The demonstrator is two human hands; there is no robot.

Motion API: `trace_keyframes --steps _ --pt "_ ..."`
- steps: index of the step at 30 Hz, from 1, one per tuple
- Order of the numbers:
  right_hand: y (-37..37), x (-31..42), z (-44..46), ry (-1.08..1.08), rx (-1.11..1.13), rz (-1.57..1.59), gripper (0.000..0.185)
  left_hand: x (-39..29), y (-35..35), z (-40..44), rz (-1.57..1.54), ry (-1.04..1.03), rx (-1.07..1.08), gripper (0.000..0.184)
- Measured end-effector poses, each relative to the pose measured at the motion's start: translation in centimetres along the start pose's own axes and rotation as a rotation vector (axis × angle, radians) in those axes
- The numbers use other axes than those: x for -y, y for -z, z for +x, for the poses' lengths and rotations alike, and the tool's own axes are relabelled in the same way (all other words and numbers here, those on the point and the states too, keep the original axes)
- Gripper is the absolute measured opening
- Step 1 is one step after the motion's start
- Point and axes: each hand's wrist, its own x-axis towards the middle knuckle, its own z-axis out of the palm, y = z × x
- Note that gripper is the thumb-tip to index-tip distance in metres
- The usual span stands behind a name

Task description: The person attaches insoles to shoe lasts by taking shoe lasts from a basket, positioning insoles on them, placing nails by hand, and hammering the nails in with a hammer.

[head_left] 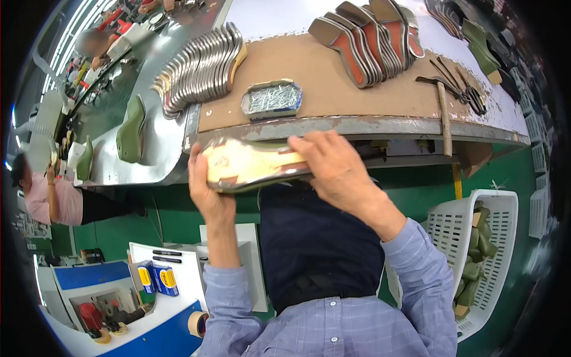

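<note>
A green shoe last (256, 163) with a pale tan insole on its upturned sole lies sideways between my hands, in front of the bench edge. My left hand (209, 189) is closed round its wide end at the left. The narrower end is gripped from above by my right hand (332, 163), fingers over the top. Just beyond, on the brown board, sits a tray of small nails (272, 100). Behind the tray's left side stands a curved row of metal-edged insole pieces (205, 68). Further right, a stack of reddish metal-edged pieces (369, 47) leans together.
A hammer (444, 113) hangs its handle over the bench edge, beside pincers (473, 95). A white basket (499, 238) of green lasts stands on the right. Another green last (131, 130) rests on the metal table at left. A co-worker (53, 193) stands far left.
</note>
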Motion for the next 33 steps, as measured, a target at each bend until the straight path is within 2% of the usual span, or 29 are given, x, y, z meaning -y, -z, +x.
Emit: trace_keyframes --steps 2,3,5,7,9,11,13,15,19,26,28,33 --pt "-0.4 0.6 -1.0 -0.021 0.087 -0.013 0.049 -0.8 2.3 -0.2 0.247 0.058 0.036 0.036" --pt "-2.2 -0.6 -0.1 -0.022 0.013 0.06 0.049 -1.8 1.5 2.6 0.385 -0.019 0.061 0.032" --pt "-2.1 -0.1 -0.9 -0.077 0.04 0.004 0.052 -1.9 0.6 3.8 1.055 -0.353 0.287 0.029" --pt "-2.0 0.0 -1.1 -0.09 0.026 0.013 0.054 -2.9 -5.0 6.0 1.381 -0.762 0.429 0.029" --pt "-1.4 0.1 -0.9 -0.094 0.047 0.039 0.058 -0.4 -8.5 10.1 1.338 -0.338 0.625 0.036" --pt "-1.3 0.2 -0.9 -0.048 0.047 0.071 0.064 2.5 -11.1 12.8 1.884 -0.308 0.755 0.032" --pt "-1.3 0.1 -0.9 -0.1 0.075 0.045 0.07 4.1 -11.3 14.8 1.842 -0.24 0.815 0.026" --pt "-1.5 0.2 -0.9 -0.104 0.058 0.038 0.07 4.5 -10.8 15.2 1.745 -0.294 0.797 0.017" --pt "-1.4 0.1 -0.8 -0.093 0.068 0.042 0.069 3.7 -10.4 14.7 1.606 -0.28 0.776 0.018" --pt "-1.2 0.0 -0.7 -0.064 0.076 0.013 0.071 3.2 -10.2 14.4 1.57 -0.294 0.749 0.018" --pt "-1.2 -0.1 -0.7 -0.059 0.076 0.017 0.071 3.7 -9.7 14.8 1.459 -0.361 0.778 0.019" --pt "-1.1 -0.3 -0.6 -0.045 0.106 0.004 0.066 3.7 -9.5 14.8 1.493 -0.428 0.816 0.02"
